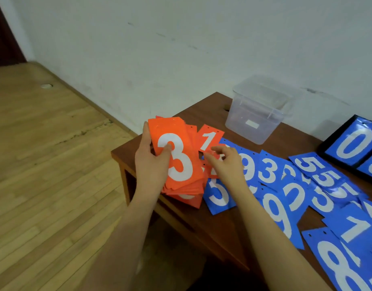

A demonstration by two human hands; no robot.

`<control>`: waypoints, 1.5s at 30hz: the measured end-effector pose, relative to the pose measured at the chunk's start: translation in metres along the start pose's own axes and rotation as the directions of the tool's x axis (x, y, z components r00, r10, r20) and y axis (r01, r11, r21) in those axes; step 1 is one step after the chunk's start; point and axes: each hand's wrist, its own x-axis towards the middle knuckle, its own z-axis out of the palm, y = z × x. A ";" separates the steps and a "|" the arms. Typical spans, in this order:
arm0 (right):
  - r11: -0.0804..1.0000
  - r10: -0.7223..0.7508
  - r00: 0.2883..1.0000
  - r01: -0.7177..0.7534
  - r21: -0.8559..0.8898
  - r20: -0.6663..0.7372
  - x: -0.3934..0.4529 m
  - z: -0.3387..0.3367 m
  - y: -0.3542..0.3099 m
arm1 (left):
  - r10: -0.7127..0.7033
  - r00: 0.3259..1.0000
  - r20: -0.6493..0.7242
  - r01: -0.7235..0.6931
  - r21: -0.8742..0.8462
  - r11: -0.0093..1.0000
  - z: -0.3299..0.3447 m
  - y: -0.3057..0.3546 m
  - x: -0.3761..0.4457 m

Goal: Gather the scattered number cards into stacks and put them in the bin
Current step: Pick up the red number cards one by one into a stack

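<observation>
Left hand (pixel 152 162) clamped on orange card stack (pixel 176 162), top card 3, above the bench (pixel 220 225) near-left corner. Right hand (pixel 227 162) fingers pinch an orange 1 card (pixel 209 139). Blue cards (pixel 306 196) scattered right. Clear bin (pixel 258 114) far, empty.

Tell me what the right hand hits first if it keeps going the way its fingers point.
Probably the orange 1 card: the right hand has its fingertips aimed up and left, at that card's lower edge, seemingly touching it already. Beyond it lies the orange stack held by the left hand.
</observation>
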 end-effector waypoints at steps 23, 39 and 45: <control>0.953 -0.091 0.976 0.143 0.269 -0.200 0.004 -0.005 -0.006 | -0.037 0.999 0.011 0.036 0.073 0.997 -0.033 -0.014 0.013; 0.871 -0.168 0.972 0.224 0.436 -0.164 -0.014 -0.020 -0.021 | -0.086 0.958 0.275 0.091 -0.005 0.996 0.015 0.001 -0.003; 0.907 -0.226 0.964 0.262 0.330 -0.142 -0.008 0.009 -0.023 | -0.087 0.959 0.268 0.093 -0.008 0.996 0.013 -0.006 -0.006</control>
